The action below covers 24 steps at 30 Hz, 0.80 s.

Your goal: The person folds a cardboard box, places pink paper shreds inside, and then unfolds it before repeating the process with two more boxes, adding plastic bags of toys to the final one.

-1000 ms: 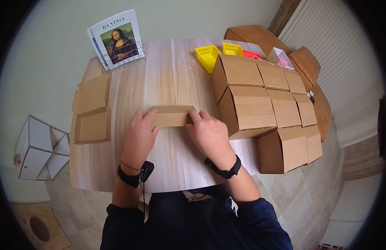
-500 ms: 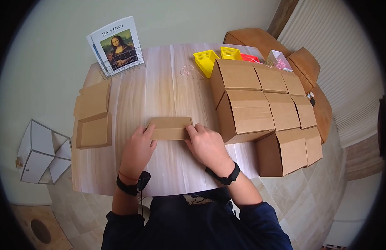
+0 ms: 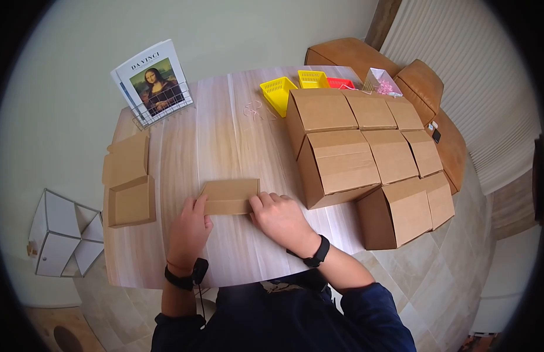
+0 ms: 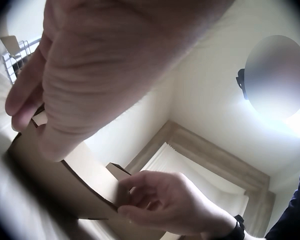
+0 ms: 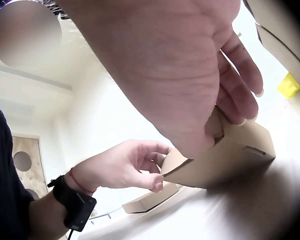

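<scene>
A small brown cardboard box (image 3: 230,198) lies on the table in front of the person, its flat top panel facing up. The left hand (image 3: 188,230) pinches its left end between thumb and fingers. At the right end, the right hand (image 3: 282,220) grips the corner with thumb and curled fingers. In the left wrist view the box (image 4: 65,180) is tilted, with both hands at its edge. The right wrist view shows a slot in the box's side (image 5: 230,155).
An open flat box (image 3: 131,202) lies at the table's left. Stacked larger boxes (image 3: 345,161) fill the right side. Behind them are yellow baskets (image 3: 279,94), a red one and a pink-filled container (image 3: 382,83). A wire rack (image 3: 166,108) holds magazines at the back left.
The small box and both hands appear lower in the head view, nearer the person. Its top panel shows more broadly than a second ago. Both hands keep their hold; the head view has shifted slightly.
</scene>
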### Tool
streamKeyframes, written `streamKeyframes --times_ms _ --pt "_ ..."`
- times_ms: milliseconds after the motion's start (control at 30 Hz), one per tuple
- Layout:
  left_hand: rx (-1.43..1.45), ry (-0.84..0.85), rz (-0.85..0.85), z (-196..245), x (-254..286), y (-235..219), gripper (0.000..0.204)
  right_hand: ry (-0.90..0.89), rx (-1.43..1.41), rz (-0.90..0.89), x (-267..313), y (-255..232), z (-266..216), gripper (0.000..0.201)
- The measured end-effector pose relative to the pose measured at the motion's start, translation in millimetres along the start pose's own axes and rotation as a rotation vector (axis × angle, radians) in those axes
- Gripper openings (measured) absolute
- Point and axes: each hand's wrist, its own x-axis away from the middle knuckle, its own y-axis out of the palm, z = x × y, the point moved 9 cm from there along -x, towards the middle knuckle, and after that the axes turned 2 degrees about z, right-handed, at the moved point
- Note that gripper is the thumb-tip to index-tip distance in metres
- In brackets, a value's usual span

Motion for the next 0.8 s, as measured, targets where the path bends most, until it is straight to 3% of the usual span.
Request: streamKeyframes --times_ms 467,800 --pt "0.033 -0.008 0.058 -4.3 -4.1 0.7 0.048 -0.068 -0.053 0.147 2.7 -8.2 -5.3 0.037" --pt "0.142 -0.004 0.052 -0.7 -8.2 -10.0 0.047 -0.147 0.038 0.092 0.4 -11.0 -10.1 0.038"
